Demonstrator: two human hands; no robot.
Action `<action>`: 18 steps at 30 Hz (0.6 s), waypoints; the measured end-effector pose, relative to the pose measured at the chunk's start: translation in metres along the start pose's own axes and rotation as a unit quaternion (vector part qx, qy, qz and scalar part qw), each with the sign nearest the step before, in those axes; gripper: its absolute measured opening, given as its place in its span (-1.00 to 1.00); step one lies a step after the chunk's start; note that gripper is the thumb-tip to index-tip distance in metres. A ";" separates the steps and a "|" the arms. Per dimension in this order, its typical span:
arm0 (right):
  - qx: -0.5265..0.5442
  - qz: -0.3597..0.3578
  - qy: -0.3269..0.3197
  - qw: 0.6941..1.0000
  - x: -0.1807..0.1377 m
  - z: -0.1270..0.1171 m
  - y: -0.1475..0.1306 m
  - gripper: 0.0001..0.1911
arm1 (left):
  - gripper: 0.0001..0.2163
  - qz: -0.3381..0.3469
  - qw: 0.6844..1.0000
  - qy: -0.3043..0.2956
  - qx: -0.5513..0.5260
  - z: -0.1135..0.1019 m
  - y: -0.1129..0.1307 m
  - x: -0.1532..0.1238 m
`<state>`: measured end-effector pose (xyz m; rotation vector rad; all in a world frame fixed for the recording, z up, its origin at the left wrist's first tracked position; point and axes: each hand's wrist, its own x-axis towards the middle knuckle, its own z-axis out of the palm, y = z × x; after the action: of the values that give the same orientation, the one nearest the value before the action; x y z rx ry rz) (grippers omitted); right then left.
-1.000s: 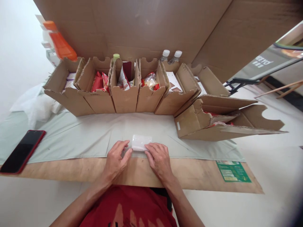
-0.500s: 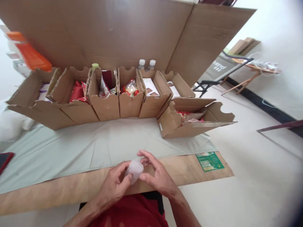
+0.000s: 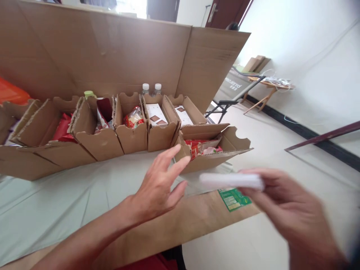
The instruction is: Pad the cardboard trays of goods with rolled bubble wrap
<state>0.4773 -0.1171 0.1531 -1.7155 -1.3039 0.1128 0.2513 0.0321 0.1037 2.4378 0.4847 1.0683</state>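
Note:
My right hand (image 3: 284,210) is at the lower right, beyond the table's edge, blurred by motion, with its fingers closed on a flat white packet (image 3: 232,181) held level. My left hand (image 3: 161,182) hovers over the table's front with fingers stretched out and apart, holding nothing. It is just in front of a tipped cardboard box (image 3: 213,150) with red and pink packets inside.
A row of open cardboard boxes (image 3: 104,131) with snack packets stands on a pale green cloth (image 3: 56,202), with a tall cardboard wall (image 3: 112,52) and two bottles (image 3: 151,89) behind. A green card (image 3: 234,198) lies at the table's right corner. A folding chair (image 3: 233,93) stands on the floor beyond.
The view has swung right. My right hand carried the white packet away from my left hand, out to the right past the table's edge. My left hand let go and opened.

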 end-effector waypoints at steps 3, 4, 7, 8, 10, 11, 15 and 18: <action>-0.005 0.019 0.139 0.990 0.037 -0.028 0.001 -0.69 | -0.60 0.044 0.998 -0.019 0.038 0.028 -0.006 0.042; -0.005 0.013 0.148 0.989 0.049 -0.033 0.004 -0.67 | -0.69 0.050 0.997 -0.027 0.046 0.037 -0.009 0.048; -0.042 -0.004 0.075 0.996 0.078 -0.043 0.015 -0.67 | -0.84 0.056 0.998 -0.014 0.040 0.057 -0.015 0.046; -0.067 -0.012 0.035 0.997 0.086 -0.043 0.018 -0.67 | -0.83 0.051 0.998 0.001 0.033 0.060 -0.016 0.042; -0.103 -0.035 -0.049 0.993 0.100 -0.037 0.024 -0.68 | -0.83 0.040 0.998 0.032 0.022 0.064 -0.016 0.035; -0.108 -0.048 -0.088 0.989 0.106 -0.030 0.025 -0.70 | -0.82 0.039 0.998 0.043 0.017 0.065 -0.017 0.033; -0.112 -0.067 -0.234 0.963 0.131 0.016 0.032 -0.87 | -0.84 0.041 0.997 0.066 0.015 0.067 -0.019 0.035; -0.206 -0.093 -0.358 0.906 0.142 0.053 0.042 -0.91 | -0.85 0.034 0.997 0.064 0.023 0.068 -0.020 0.037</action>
<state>0.5374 0.0280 0.1562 -1.9715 -2.1502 0.4103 0.3230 0.0501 0.0740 2.4513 0.4745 1.2604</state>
